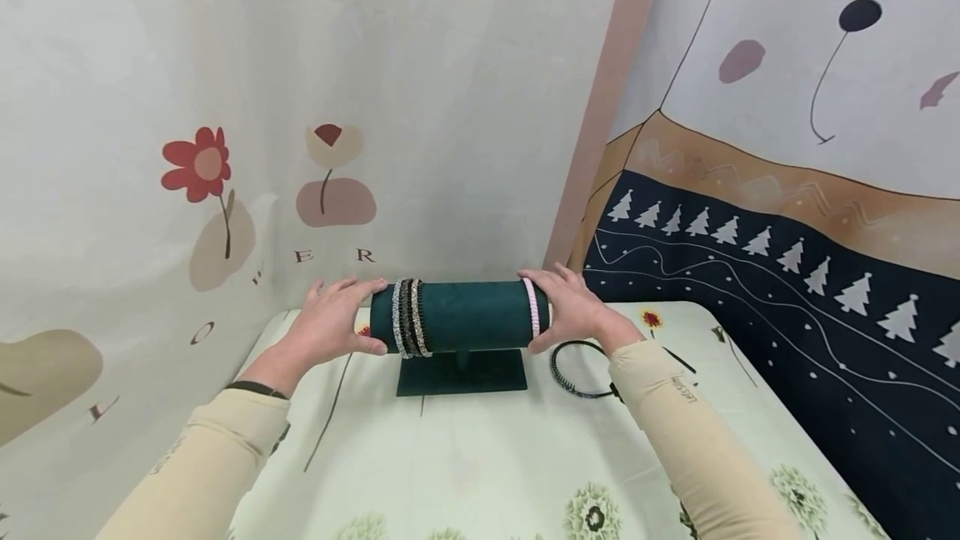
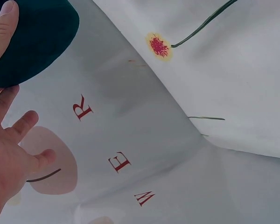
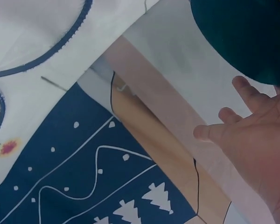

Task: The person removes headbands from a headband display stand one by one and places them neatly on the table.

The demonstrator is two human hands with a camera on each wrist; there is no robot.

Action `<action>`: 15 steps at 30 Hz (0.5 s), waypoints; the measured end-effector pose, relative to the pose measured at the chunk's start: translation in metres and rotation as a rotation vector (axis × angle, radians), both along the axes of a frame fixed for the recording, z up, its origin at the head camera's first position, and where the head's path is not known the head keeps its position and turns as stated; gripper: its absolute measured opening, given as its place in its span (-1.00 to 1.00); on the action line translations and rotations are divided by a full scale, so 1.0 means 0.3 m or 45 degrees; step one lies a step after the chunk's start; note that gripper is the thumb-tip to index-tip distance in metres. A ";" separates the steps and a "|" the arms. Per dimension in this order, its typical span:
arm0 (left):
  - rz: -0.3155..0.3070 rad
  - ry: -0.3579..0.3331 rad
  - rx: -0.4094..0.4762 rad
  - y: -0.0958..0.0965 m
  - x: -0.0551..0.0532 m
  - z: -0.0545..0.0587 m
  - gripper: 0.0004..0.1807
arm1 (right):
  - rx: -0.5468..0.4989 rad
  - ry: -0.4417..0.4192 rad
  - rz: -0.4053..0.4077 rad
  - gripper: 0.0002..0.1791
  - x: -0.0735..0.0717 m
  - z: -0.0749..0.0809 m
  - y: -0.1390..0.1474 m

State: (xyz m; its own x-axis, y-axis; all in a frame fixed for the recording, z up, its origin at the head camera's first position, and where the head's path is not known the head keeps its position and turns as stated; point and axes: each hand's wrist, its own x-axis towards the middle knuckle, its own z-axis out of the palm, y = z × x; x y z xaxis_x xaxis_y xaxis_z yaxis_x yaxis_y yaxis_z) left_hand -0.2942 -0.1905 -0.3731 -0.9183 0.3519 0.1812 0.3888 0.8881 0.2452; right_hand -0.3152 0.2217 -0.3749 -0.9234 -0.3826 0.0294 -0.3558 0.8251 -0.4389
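Note:
A dark green display stand (image 1: pixel 472 317) stands on the table, its thick padded roll raised on a flat base (image 1: pixel 423 382). At the roll's left end my left hand (image 1: pixel 328 321) grips it, thumb in front and fingers over the top. My right hand (image 1: pixel 567 309) grips the other end the same way. Several beaded bands (image 1: pixel 410 319) in silver, black and rose tones sit side by side near the left end. A pink band (image 1: pixel 533 307) circles the right end beside my fingers. Both wrist views show a bare end face of the roll (image 2: pixel 39 39) (image 3: pixel 247 37).
A dark beaded headband (image 1: pixel 558 377) lies on the table right of the base, partly behind my right sleeve. The pale flower-printed cloth (image 1: pixel 465 465) covers the table. Close behind hangs a light printed curtain (image 1: pixel 450 107), with a navy tree-printed one (image 1: pixel 750 315) on the right.

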 end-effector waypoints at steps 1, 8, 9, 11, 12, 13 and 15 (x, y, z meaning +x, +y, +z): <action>0.001 0.002 -0.002 0.000 0.000 0.001 0.21 | 0.002 0.006 -0.001 0.34 0.000 0.001 0.004; -0.001 0.003 -0.001 -0.001 0.000 0.004 0.21 | -0.031 -0.003 -0.019 0.35 0.001 -0.009 0.037; -0.002 0.003 0.002 0.000 0.000 0.003 0.20 | -0.039 -0.004 -0.022 0.35 0.001 -0.012 0.041; -0.002 0.001 0.008 0.000 0.001 0.002 0.20 | -0.058 -0.011 -0.036 0.36 0.003 -0.018 0.051; -0.002 0.000 0.008 0.000 0.001 0.001 0.20 | -0.066 -0.011 -0.042 0.36 0.003 -0.021 0.055; -0.002 0.001 0.009 -0.001 0.000 0.000 0.20 | -0.073 -0.012 -0.047 0.36 0.005 -0.023 0.060; -0.002 0.006 0.007 -0.003 -0.002 -0.002 0.20 | -0.091 -0.014 -0.056 0.37 0.007 -0.029 0.067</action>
